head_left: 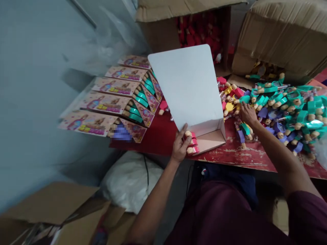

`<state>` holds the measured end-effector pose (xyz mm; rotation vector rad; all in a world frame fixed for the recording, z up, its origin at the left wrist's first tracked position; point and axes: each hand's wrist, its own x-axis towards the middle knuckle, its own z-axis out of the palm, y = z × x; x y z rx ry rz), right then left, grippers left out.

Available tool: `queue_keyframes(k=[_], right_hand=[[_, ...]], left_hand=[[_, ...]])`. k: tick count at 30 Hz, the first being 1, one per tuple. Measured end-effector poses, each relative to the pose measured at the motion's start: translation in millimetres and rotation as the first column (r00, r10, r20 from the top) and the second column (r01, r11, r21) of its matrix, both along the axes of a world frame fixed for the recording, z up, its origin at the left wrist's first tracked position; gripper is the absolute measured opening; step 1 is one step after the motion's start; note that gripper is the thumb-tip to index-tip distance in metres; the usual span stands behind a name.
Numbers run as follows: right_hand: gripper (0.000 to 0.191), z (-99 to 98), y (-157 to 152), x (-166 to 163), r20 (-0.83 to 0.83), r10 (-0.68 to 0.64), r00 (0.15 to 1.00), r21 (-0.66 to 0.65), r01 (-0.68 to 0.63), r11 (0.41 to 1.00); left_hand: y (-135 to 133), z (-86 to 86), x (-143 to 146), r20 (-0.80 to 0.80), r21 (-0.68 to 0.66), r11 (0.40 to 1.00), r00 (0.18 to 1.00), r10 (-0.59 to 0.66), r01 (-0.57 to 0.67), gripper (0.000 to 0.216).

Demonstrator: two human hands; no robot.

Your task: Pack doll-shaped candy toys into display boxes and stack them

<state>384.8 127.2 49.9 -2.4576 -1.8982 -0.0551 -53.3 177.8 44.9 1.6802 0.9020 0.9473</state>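
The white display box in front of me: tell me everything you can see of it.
The display box is an open cardboard tray with a tall white back panel, rounded at its top corners, leaning away from the person. Its low tray looks plain brown inside and holds red-based toys at its left end. It sits on the worn red table near the front edge. The left hand grips its front left corner; the right hand is apart, on the toy pile.

I had one head-worn camera, which looked forward and down from close above the red table [163, 136], tilted, with the lap below.
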Motion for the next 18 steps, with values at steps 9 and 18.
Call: queue_keyframes(k=[9, 18], right_hand=[[0.059, 58.2, -115, -177, -0.623, 0.148, 0.768, 0.685, 0.443, 0.578], [0.063, -33.2, -50, -254, -0.705, -0.041, 0.708, 0.433, 0.475, 0.766]], left_hand=[[-20, 7.5, 7, 0.055, -0.068, 0.995, 0.996, 0.07, -0.066, 0.047], [-17, 1.1, 6, 0.019, 0.064, 0.995, 0.997, 0.07, -0.071, 0.048]])
